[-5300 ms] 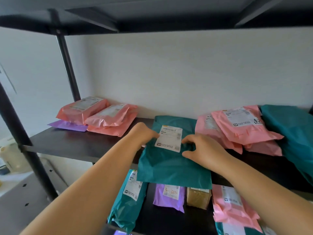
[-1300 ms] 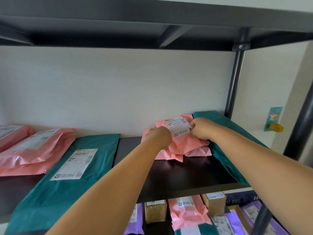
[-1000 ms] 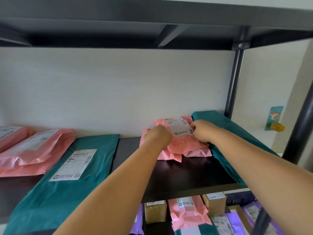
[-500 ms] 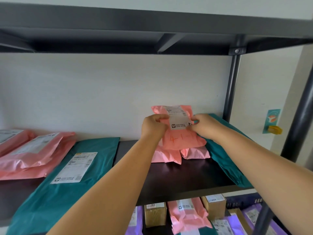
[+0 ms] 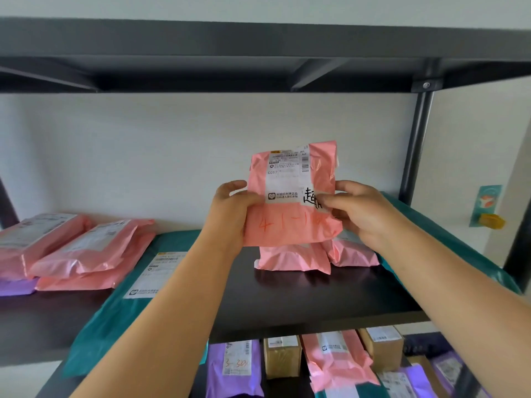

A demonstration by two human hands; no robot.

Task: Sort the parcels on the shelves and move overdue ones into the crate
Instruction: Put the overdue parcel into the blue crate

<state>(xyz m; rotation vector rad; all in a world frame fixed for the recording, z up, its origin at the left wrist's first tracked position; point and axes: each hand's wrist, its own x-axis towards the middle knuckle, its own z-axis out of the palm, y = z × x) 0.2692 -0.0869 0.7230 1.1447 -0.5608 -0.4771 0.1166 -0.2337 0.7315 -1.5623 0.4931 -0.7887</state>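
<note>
A pink parcel (image 5: 290, 225) with a white label and orange handwritten numbers is held upright above the dark shelf (image 5: 301, 300). My left hand (image 5: 230, 214) grips its left edge and my right hand (image 5: 356, 211) pinches its right edge at the label. Two more pink parcels (image 5: 296, 258) lie on the shelf just behind and below it. No crate is in view.
A large teal parcel (image 5: 138, 294) lies left of centre, with pink parcels (image 5: 86, 248) and a purple one (image 5: 15, 285) stacked at far left. Another teal parcel (image 5: 448, 248) leans at the right by the shelf post (image 5: 413, 145). Purple, pink and cardboard parcels (image 5: 283, 356) fill the lower shelf.
Both hands lifted the top pink parcel off its pile and tilted it upright, so its label and handwritten numbers now face me. Before that, my view shifted right from the teal parcel.
</note>
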